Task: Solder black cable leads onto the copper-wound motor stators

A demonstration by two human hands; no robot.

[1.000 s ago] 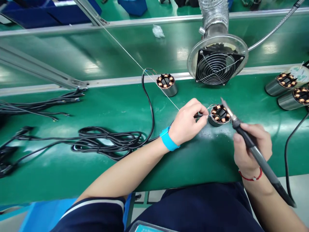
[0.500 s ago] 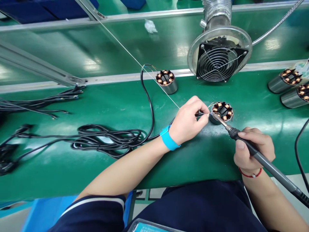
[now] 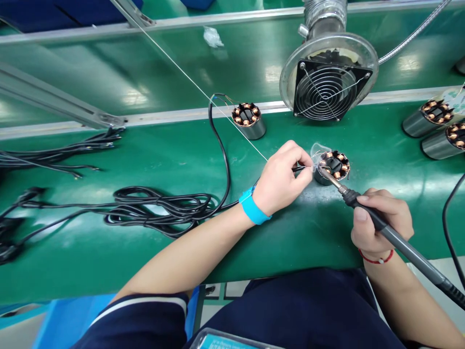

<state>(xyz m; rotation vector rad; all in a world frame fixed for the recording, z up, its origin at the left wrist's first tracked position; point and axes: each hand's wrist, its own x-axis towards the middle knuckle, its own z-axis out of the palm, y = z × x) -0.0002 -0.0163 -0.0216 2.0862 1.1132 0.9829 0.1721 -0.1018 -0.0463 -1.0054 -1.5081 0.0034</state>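
Head view: left hand (image 3: 285, 170) pinching cable (image 3: 299, 168), right hand (image 3: 394, 215) gripping soldering iron (image 3: 404, 247), best held steady at the motor (image 3: 334, 166)

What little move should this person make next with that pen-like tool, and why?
Probably just hold the soldering iron still briefly in the right hand: its tip appears to meet the left side of the copper-coiled part, wispy smoke shows there, and the left hand pinches a black cable end close by, so shifting might disturb the spot.
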